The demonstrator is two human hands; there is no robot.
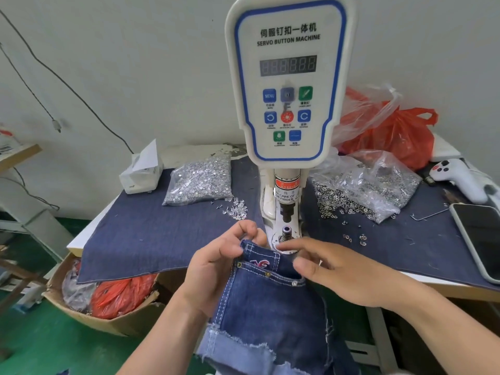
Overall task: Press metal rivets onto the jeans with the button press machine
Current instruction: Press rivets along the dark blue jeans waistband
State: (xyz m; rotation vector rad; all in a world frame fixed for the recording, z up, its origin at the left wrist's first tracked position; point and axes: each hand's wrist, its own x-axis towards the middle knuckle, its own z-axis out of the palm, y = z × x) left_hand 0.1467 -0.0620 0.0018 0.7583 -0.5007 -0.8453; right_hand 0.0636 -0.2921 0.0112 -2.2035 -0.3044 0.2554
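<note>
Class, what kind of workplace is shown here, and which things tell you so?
Probably a small garment workshop: a servo button machine, bags of metal rivets on the table, and jeans held at the press.

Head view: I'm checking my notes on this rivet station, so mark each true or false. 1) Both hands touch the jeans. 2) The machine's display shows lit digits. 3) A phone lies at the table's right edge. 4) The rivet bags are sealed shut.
1) True: the left hand pinches the jeans and the right hand rests on them.
2) False: the display looks unlit.
3) True: the phone lies there.
4) False: the left bag and right bag are open, with pieces spilled.
</note>
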